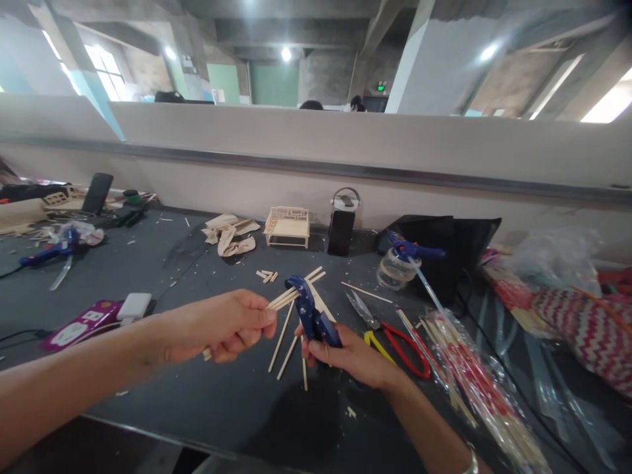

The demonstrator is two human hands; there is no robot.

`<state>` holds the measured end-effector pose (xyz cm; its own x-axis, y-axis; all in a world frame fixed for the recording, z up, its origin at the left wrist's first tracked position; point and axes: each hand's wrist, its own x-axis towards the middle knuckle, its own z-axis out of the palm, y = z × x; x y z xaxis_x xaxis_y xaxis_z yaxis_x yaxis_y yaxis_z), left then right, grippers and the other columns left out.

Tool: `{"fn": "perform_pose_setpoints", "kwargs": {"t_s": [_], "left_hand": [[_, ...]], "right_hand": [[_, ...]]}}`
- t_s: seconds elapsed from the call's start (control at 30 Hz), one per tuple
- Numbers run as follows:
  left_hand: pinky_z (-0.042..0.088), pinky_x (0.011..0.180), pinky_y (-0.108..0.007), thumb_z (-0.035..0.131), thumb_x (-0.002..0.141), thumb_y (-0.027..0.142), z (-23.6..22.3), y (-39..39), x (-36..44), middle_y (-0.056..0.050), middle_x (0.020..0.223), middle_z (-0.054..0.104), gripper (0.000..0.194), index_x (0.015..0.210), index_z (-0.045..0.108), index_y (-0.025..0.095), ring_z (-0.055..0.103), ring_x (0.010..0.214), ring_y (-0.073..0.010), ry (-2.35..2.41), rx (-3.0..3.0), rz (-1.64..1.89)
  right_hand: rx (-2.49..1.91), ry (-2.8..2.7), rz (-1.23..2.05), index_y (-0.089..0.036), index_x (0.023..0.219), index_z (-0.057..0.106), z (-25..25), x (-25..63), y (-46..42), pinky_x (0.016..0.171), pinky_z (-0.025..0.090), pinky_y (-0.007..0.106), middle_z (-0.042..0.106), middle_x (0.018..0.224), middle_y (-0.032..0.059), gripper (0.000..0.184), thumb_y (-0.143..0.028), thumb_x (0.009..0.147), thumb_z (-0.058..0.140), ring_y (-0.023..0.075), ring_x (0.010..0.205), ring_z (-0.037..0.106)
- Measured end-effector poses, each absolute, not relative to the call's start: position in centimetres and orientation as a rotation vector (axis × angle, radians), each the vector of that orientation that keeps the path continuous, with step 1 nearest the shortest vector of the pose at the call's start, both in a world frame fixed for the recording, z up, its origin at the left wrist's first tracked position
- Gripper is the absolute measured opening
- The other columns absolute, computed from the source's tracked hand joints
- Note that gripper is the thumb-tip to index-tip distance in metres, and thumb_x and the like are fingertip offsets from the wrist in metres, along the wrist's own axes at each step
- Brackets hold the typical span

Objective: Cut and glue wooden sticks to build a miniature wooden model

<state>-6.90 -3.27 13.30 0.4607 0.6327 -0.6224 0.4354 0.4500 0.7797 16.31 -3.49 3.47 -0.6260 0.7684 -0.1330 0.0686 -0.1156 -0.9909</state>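
My left hand (241, 326) is closed round a few thin wooden sticks (282, 300). They slant up to the right and pass through the jaws of a blue hand cutter (307, 308). My right hand (340, 352) grips the cutter by its handles, above the middle of the table. More loose sticks (280, 339) lie below and behind the cutter, partly hidden by it. Several short cut pieces (267, 275) rest just beyond my left hand. Farther back stands a small wooden model bench (288, 227).
On the right lie scissors (395, 339) with red and yellow handles, and bagged sticks (474, 368). A blue glue gun (412, 249) rests on a clear jar (394, 270). A purple power strip (81, 324) is left; crumpled paper (230, 234) and a black phone (340, 232) stand behind.
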Motion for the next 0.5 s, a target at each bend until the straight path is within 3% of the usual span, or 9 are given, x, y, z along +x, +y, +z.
{"fn": "perform_pose_setpoints", "kwargs": {"t_s": [0.5], "left_hand": [[0.011, 0.039, -0.018, 0.058, 0.076, 0.052, 14.6, -3.4, -6.0, 0.009, 0.055, 0.027, 0.036, 0.075, 0.047, 0.019, 0.016, 0.045, -0.0048, 1.188, 1.179, 0.133]], "right_hand": [[-0.798, -1.518, 1.915, -0.015, 0.104, 0.058, 3.0, 16.4, -3.7, 0.067, 0.042, 0.028, 0.058, 0.080, 0.0028, 0.038, -0.044, 0.081, 0.063, 0.0136, 0.071, 0.057]]}}
